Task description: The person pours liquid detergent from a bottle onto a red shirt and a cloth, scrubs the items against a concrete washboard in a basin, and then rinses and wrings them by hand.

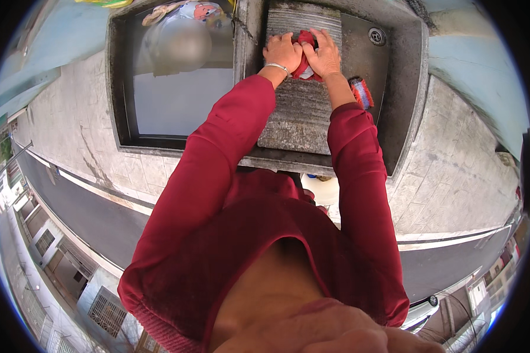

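Observation:
A ribbed concrete washboard (298,114) slopes inside the right basin of a concrete laundry sink. On its upper half lies a bunched red cloth with a pale patch (306,57). My left hand (284,54), with a pale band at the wrist, presses on the cloth's left side. My right hand (323,55) bears on its right side, the fingers curled over it. The two hands nearly meet over the cloth, and the fingers partly hide how much fabric each one grips. A brush with red and pale bristles (362,92) lies just right of my right forearm.
Left of the washboard is a water-filled basin (183,101) with pale printed cloth (190,13) at its far end. A metal drain (376,36) sits at the right basin's far right. The sink's concrete rim (291,164) runs before my body; a pale bucket (320,189) stands below.

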A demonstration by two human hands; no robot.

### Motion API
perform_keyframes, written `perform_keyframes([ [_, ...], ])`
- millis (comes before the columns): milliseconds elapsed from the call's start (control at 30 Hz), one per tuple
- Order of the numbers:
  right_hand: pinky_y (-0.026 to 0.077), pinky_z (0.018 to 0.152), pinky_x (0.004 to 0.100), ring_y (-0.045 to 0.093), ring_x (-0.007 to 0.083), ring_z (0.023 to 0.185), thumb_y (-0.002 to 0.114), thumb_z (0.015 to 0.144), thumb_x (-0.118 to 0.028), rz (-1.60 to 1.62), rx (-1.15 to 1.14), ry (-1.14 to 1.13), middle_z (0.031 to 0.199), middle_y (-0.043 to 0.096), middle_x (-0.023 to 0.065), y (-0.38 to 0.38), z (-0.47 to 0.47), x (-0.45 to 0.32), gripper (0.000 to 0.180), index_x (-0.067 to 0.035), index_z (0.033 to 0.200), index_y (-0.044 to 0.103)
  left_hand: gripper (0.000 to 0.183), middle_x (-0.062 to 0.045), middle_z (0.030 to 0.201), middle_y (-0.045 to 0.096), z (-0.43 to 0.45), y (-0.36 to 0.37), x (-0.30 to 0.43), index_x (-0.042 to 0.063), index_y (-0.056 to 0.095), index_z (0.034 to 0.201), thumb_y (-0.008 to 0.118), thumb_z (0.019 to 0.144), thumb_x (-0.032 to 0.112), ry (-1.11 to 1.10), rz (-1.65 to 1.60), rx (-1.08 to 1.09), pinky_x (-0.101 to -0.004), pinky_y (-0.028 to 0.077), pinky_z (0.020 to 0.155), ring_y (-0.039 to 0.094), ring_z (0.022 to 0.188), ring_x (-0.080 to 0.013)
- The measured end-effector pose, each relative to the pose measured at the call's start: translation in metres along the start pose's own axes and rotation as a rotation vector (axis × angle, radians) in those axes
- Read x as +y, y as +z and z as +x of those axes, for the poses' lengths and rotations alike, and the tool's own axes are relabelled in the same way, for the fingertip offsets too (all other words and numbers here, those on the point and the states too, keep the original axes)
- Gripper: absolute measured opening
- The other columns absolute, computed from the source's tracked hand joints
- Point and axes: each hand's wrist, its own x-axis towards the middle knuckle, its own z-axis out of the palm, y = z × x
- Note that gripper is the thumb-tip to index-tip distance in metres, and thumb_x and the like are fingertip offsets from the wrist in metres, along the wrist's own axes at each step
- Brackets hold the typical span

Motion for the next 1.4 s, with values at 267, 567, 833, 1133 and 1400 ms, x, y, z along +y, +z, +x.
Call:
perform_keyframes([
  [267, 0.029, 0.102, 0.0542, 0.046, 0.0360, 0.115, 0.068, 0.074, -0.016, 0.099, 0.015, -0.269, 0.108, 0.055, 0.0086, -0.056, -0.156, -0.033, 0.014, -0.013, 0.086, 0.061, 0.034, -0.015, 0.123, 0.043, -0.173, -0.012, -0.018, 0.010, 0.049, 0.110, 0.060, 0.078, 0.014, 0.283, -0.333, 0.177, -0.0493, 0.027, 0.097, 0.039, 0.118, -0.0371],
  [567, 0.027, 0.104, 0.0563, 0.051, 0.0313, 0.114, 0.052, 0.084, -0.046, -0.114, 0.066, 0.061, 0.112, 0.063, 0.0097, 0.013, 0.036, -0.001, 0.038, -0.017, 0.105, 0.065, 0.025, -0.013, 0.107, 0.061, 0.036, 0.003, 0.000, 0.011, 0.058, 0.109, 0.046, 0.088, 0.020, 0.287, -0.196, -0.014, -0.0537, 0.036, 0.089, 0.052, 0.107, -0.0369],
  [833, 0.032, 0.100, 0.0500, 0.047, 0.0374, 0.114, 0.066, 0.080, -0.030, 0.247, -0.061, -0.201, 0.114, 0.059, 0.0105, -0.048, -0.078, -0.033, 0.029, -0.010, 0.100, 0.062, 0.043, -0.017, 0.115, 0.052, -0.084, -0.037, -0.020, 0.009, 0.051, 0.118, 0.058, 0.077, 0.017, 0.466, -0.372, 0.139, -0.0470, 0.032, 0.096, 0.046, 0.111, -0.0362],
  [1133, 0.039, 0.078, 0.0421, 0.056, 0.0285, 0.086, 0.063, 0.076, -0.024, 0.039, 0.125, -0.338, 0.083, 0.059, 0.0044, -0.008, -0.030, -0.012, 0.015, -0.013, 0.078, 0.054, 0.015, -0.016, 0.109, 0.053, -0.052, -0.001, -0.007, 0.011, 0.051, 0.097, 0.056, 0.083, 0.016, 0.265, -0.204, 0.200, -0.0480, 0.034, 0.085, 0.047, 0.102, -0.0368],
  [1400, 0.027, 0.105, 0.0579, 0.037, 0.0309, 0.130, 0.046, 0.089, -0.054, -0.026, -0.336, 0.162, 0.131, 0.054, 0.0070, -0.010, 0.002, -0.013, 0.048, -0.018, 0.116, 0.065, 0.032, -0.018, 0.118, 0.052, -0.015, -0.007, 0.001, 0.011, 0.055, 0.117, 0.051, 0.088, 0.022, 0.094, -0.178, 0.095, -0.0517, 0.032, 0.096, 0.044, 0.115, -0.0397],
])
